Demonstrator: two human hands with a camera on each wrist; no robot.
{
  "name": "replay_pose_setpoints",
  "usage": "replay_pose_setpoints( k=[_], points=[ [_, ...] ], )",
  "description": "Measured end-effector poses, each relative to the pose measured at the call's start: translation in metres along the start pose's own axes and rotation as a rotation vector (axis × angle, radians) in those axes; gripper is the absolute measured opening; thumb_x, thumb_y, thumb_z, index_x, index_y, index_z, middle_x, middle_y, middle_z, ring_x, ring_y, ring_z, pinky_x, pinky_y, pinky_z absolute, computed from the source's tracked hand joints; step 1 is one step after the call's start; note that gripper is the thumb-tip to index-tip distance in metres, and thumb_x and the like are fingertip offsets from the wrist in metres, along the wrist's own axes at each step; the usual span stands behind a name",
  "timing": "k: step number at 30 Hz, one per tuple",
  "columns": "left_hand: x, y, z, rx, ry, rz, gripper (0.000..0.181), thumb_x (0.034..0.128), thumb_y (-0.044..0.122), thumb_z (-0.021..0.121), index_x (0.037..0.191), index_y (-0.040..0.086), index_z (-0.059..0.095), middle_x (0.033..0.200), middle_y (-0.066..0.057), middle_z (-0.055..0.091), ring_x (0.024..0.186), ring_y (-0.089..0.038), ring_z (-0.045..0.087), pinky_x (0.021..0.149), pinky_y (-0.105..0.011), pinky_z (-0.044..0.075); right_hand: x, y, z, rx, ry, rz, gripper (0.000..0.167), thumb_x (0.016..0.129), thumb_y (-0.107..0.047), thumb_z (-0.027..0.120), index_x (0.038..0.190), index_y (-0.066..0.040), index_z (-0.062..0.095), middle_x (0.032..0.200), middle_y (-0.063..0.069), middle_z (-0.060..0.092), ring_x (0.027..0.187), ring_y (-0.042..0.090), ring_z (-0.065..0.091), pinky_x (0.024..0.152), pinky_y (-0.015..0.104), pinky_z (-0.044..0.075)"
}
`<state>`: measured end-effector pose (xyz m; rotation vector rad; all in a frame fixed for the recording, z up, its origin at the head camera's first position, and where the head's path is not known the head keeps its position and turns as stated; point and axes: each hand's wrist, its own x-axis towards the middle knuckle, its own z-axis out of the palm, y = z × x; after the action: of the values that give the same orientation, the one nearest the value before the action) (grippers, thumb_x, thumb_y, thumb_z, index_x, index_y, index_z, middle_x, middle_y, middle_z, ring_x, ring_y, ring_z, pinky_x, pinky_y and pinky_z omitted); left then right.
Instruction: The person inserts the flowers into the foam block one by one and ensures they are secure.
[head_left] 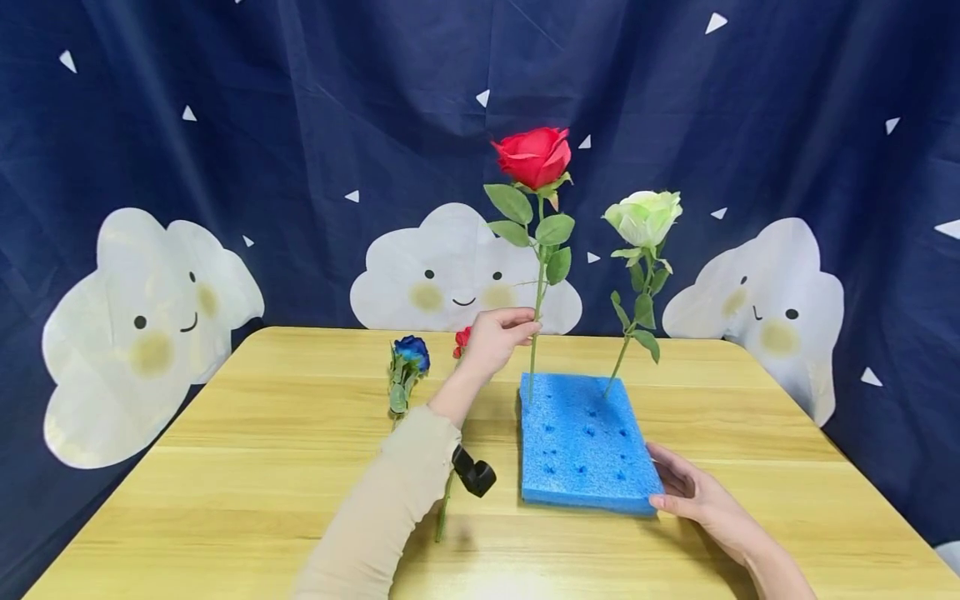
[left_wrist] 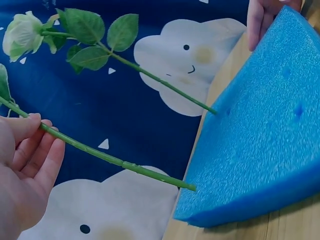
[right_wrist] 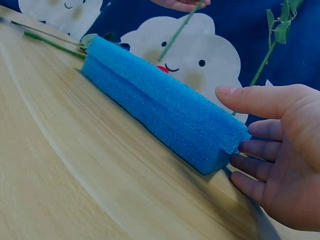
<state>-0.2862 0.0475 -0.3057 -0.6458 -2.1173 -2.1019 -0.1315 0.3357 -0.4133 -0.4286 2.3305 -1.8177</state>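
Note:
My left hand (head_left: 491, 343) pinches the green stem of an artificial red rose (head_left: 534, 158) between thumb and fingers. The stem (left_wrist: 125, 165) points down, its lower tip just above the far left corner of a blue foam block (head_left: 581, 450). In the head view, a pale green-white rose (head_left: 643, 218) stands in the block's far right part, leaning right. Several small holes dot the foam's top. My right hand (head_left: 697, 496) touches the block's near right corner. In the right wrist view, its fingers (right_wrist: 260, 150) lie fairly straight against the block's end, thumb extended above.
Left of the block, a blue rose (head_left: 411, 353) lies on the wooden table (head_left: 247, 467). Another red flower (head_left: 461, 340) lies beside it, partly hidden by my left arm. A dark blue curtain (head_left: 315, 167) with smiling clouds hangs behind the table.

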Motion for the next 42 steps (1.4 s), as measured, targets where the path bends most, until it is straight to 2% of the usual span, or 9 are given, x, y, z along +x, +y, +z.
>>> replay_pose_setpoints(
  k=[5,13,24,33,37,42],
  points=[
    [0.005,-0.001,0.013,0.019,-0.009,0.014,0.025,0.0859,0.002,0.064,0.108,-0.009,0.064,0.103,-0.021,0.066,0.085,-0.028,0.067,0.08,-0.04,0.053,-0.001,0.0,-0.002,-0.007,0.001,-0.011,0.066,0.09,0.0,0.056,0.14,0.014,0.016,0.141,0.039,0.017,0.112,-0.01,0.042,0.089,0.01,0.036],
    [0.012,-0.01,0.027,-0.025,0.048,0.031,0.023,0.0845,-0.002,0.064,0.106,-0.011,0.065,0.099,-0.024,0.066,0.081,-0.03,0.067,0.074,-0.037,0.055,0.001,0.001,0.001,0.005,-0.004,-0.023,0.066,0.089,0.001,0.056,0.139,0.016,0.016,0.14,0.041,0.017,0.112,-0.008,0.044,0.089,0.011,0.037],
    [0.013,-0.01,0.03,0.033,0.057,-0.001,0.023,0.0844,0.001,0.066,0.105,-0.008,0.067,0.099,-0.021,0.067,0.082,-0.03,0.067,0.073,-0.031,0.055,0.001,0.0,0.001,0.018,-0.013,-0.023,0.065,0.09,0.001,0.055,0.14,0.016,0.016,0.14,0.041,0.017,0.112,-0.007,0.045,0.089,0.012,0.038],
    [0.017,-0.015,0.03,0.035,0.053,-0.022,0.024,0.0857,0.004,0.065,0.107,-0.007,0.066,0.1,-0.02,0.067,0.085,-0.037,0.065,0.076,-0.034,0.054,0.0,0.0,0.001,0.024,-0.016,-0.002,0.066,0.09,0.0,0.055,0.14,0.015,0.014,0.14,0.041,0.016,0.111,-0.007,0.045,0.089,0.012,0.039],
    [0.016,-0.019,0.031,0.086,0.035,-0.036,0.023,0.0855,0.005,0.065,0.107,-0.004,0.068,0.1,-0.016,0.068,0.083,-0.032,0.067,0.074,-0.028,0.054,0.001,0.001,0.0,0.022,-0.014,0.002,0.066,0.09,0.0,0.055,0.14,0.015,0.015,0.141,0.04,0.016,0.111,-0.007,0.045,0.089,0.012,0.039],
    [0.013,-0.022,0.033,0.099,0.024,-0.039,0.022,0.0846,0.003,0.065,0.106,-0.004,0.068,0.098,-0.017,0.068,0.078,-0.028,0.068,0.072,-0.028,0.054,0.001,0.001,0.0,0.024,-0.013,0.007,0.066,0.09,-0.001,0.055,0.14,0.015,0.015,0.141,0.04,0.016,0.111,-0.008,0.045,0.089,0.012,0.039]
  ],
)
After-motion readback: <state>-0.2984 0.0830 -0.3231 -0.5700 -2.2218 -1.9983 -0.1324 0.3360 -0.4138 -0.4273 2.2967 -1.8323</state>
